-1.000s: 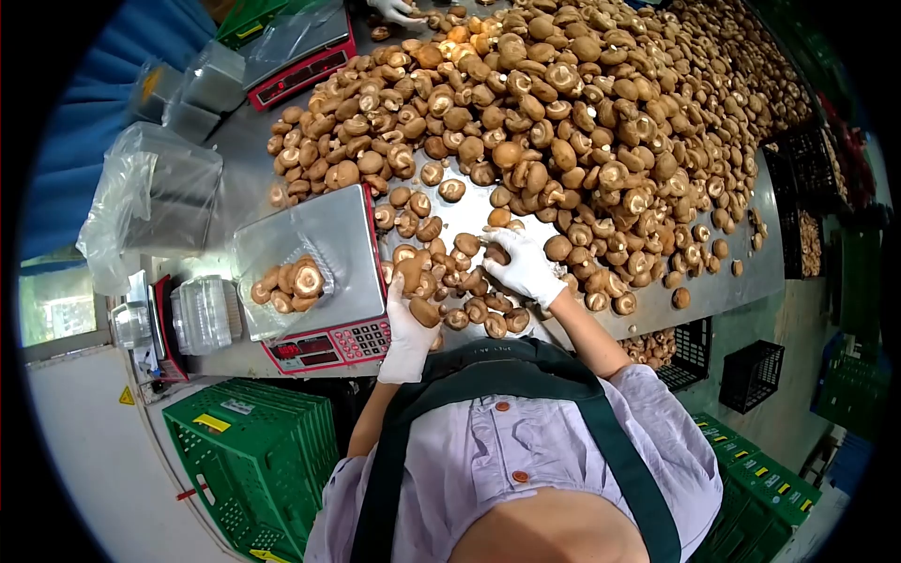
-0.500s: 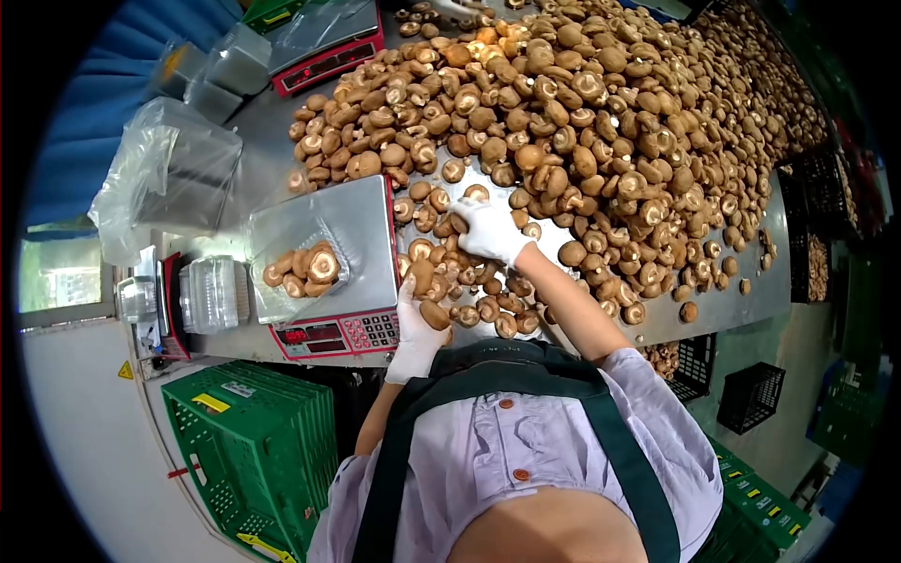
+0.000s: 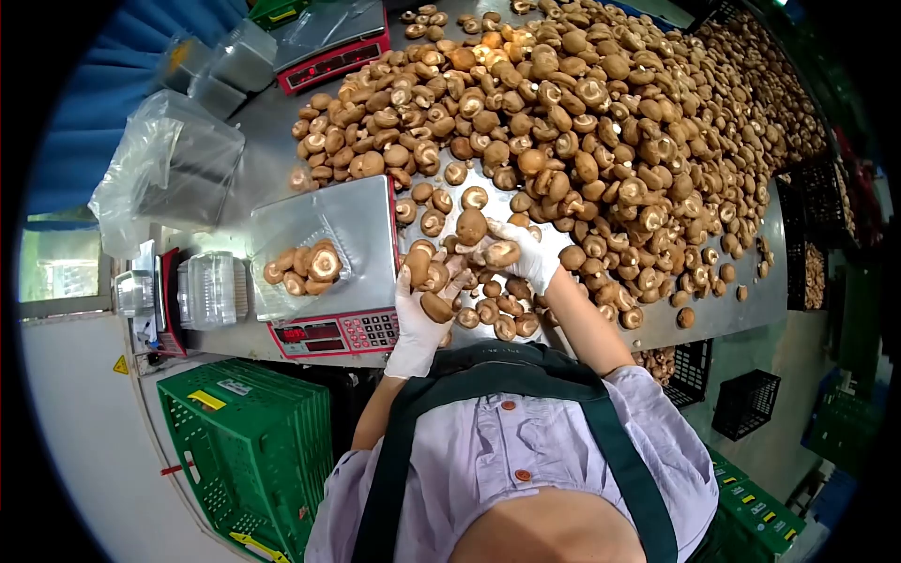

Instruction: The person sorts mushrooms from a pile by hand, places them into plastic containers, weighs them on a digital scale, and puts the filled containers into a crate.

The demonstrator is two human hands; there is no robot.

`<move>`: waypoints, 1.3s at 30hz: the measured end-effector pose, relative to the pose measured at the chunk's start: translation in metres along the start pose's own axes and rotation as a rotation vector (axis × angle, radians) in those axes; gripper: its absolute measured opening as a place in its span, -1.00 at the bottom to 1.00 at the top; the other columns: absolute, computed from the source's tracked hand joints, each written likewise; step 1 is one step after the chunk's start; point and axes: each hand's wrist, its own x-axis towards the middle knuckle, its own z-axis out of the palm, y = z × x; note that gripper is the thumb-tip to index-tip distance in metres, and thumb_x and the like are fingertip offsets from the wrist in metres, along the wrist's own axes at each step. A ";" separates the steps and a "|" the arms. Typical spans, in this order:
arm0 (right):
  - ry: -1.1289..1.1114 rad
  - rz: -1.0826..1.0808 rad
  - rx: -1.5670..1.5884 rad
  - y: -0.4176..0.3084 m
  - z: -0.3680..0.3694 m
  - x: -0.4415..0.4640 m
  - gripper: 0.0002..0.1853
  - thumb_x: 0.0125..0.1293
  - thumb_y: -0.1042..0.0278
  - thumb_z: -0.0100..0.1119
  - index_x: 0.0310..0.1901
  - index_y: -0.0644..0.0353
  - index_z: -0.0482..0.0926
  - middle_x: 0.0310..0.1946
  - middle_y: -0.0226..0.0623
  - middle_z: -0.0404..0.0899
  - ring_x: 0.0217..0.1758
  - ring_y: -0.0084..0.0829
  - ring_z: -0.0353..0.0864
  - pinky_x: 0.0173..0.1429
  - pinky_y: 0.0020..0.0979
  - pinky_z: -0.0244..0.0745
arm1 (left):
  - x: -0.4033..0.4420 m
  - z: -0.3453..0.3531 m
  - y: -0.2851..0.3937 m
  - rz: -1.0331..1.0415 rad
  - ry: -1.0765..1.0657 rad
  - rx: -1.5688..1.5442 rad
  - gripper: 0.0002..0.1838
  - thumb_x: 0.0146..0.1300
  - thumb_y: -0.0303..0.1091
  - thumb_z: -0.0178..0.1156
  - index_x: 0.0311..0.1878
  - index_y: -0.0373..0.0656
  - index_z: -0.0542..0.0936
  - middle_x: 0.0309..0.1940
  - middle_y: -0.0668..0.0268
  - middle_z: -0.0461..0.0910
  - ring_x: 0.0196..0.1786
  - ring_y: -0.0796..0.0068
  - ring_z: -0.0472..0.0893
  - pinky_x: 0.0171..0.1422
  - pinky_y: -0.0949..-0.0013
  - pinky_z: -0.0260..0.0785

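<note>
Tight working room between the scale (image 3: 377, 235) and the mushroom pile (image 3: 601, 141)

The steel table (image 3: 721, 317) shows a strip of metal between the pile, heaped across the far side and right, and its near right edge. Left, the scale sits at the near edge, bearing a clear tray (image 3: 340, 255) of mushrooms. In the narrow gap, the right hand (image 3: 528, 255) has fingers partly closed on held mushrooms (image 3: 502, 253); the left hand (image 3: 422, 324), close to the scale's right edge, cups several more, fingers half curled.

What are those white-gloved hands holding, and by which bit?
Mushrooms. The left hand cups several, seemingly by their brown caps. The right hand has some too, but exactly where it grips them isn't clear.
</note>
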 end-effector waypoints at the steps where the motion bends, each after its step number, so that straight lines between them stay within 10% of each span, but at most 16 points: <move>1: 0.147 0.008 0.047 0.002 0.012 -0.009 -0.73 0.43 0.29 0.00 0.05 0.25 0.43 -0.15 -0.26 0.56 -0.16 -0.40 0.62 -0.11 -0.42 0.61 | 0.002 0.003 -0.002 -0.006 -0.003 -0.001 -0.16 0.18 0.34 -0.03 0.37 -0.09 0.24 0.28 0.08 0.33 0.30 0.05 0.37 0.11 0.16 0.39; 9: 0.271 -0.392 -0.388 0.012 0.012 -0.022 -0.70 0.43 0.24 -0.02 0.06 0.26 0.43 -0.16 -0.25 0.59 -0.15 -0.39 0.63 -0.07 -0.36 0.62 | 0.002 0.025 -0.016 -0.083 -0.122 0.000 0.01 0.03 0.47 0.05 0.46 0.06 0.10 0.46 0.10 0.06 0.41 -0.02 0.21 0.25 0.03 0.30; 19: 0.249 -0.079 0.082 0.004 0.029 -0.040 -0.67 0.47 0.08 -0.15 0.04 0.15 0.38 -0.23 -0.10 0.61 -0.34 -0.27 0.66 -0.42 -0.43 0.57 | 0.002 0.019 -0.016 -0.133 -0.191 -0.061 -0.03 0.07 0.47 0.01 0.46 0.11 0.11 0.48 0.20 0.03 0.47 -0.01 0.08 0.36 -0.09 0.16; 23: 0.303 -0.480 -0.884 0.016 0.048 -0.048 -0.61 0.41 0.12 -0.01 0.07 0.26 0.48 -0.19 -0.18 0.61 -0.21 -0.36 0.64 -0.13 -0.41 0.55 | -0.002 0.023 -0.018 -0.158 -0.238 -0.091 -0.01 0.02 0.37 0.19 0.45 0.08 0.11 0.40 0.20 0.14 0.45 0.00 0.11 0.39 -0.27 0.06; 25: 0.368 -0.240 -1.452 0.011 0.087 -0.067 -0.55 0.34 0.17 0.07 0.16 0.28 0.42 -0.08 -0.08 0.58 -0.02 -0.25 0.59 0.04 -0.33 0.48 | 0.001 0.019 -0.021 -0.161 -0.112 -0.071 -0.03 0.01 0.39 0.20 0.41 0.06 0.16 0.36 0.19 0.20 0.42 0.02 0.16 0.39 -0.27 0.07; 26: 0.317 -0.688 -1.760 0.029 0.063 -0.059 -0.52 0.30 0.17 0.11 0.19 0.24 0.40 0.01 0.01 0.52 0.11 -0.11 0.51 0.18 -0.27 0.39 | 0.004 0.015 -0.021 -0.115 -0.156 -0.041 -0.06 0.01 0.40 0.18 0.37 0.05 0.20 0.32 0.19 0.24 0.39 0.05 0.22 0.38 -0.26 0.10; 33: 0.066 -0.504 -1.226 0.019 0.058 -0.067 -0.44 0.39 0.26 -0.13 0.41 0.16 0.16 0.32 -0.05 0.32 0.38 -0.26 0.30 0.41 -0.37 0.15 | 0.003 0.008 -0.012 -0.079 -0.163 -0.046 0.10 -0.09 0.57 0.09 0.39 -0.05 0.19 0.31 0.08 0.26 0.26 0.05 0.38 0.23 -0.13 0.30; 39: -0.032 -0.391 -0.941 0.018 0.055 -0.073 -0.36 0.32 0.37 0.11 0.40 0.21 0.14 0.38 -0.18 0.19 0.44 -0.33 0.18 0.45 -0.29 0.14 | -0.002 0.014 -0.010 -0.081 -0.234 -0.017 0.18 -0.14 0.61 0.07 0.43 -0.04 0.12 0.34 0.01 0.22 0.27 0.02 0.36 0.18 -0.10 0.37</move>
